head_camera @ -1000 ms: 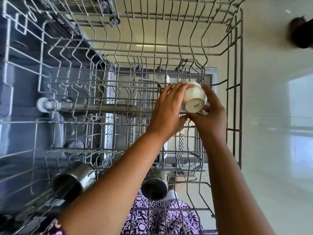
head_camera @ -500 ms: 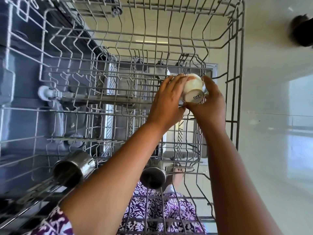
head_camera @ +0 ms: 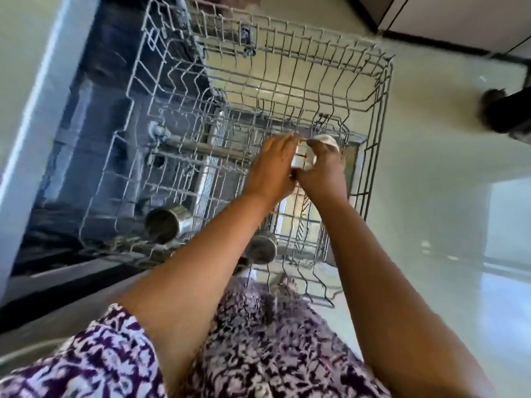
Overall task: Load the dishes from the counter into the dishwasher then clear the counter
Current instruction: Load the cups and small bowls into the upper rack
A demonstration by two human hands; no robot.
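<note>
The rack [head_camera: 258, 90] is thin wire under a smooth, pale grey coating. The left tumbler [head_camera: 169, 222] and the near tumbler [head_camera: 263, 248] lying in it are bare steel with a dull, brushed shine. The white cup [head_camera: 326, 139] looks like smooth glazed ceramic, the floor [head_camera: 431, 173] is glossy tile that mirrors the light, and the dress [head_camera: 258, 346] is soft, matt printed cloth.

No legible text or labels
</note>
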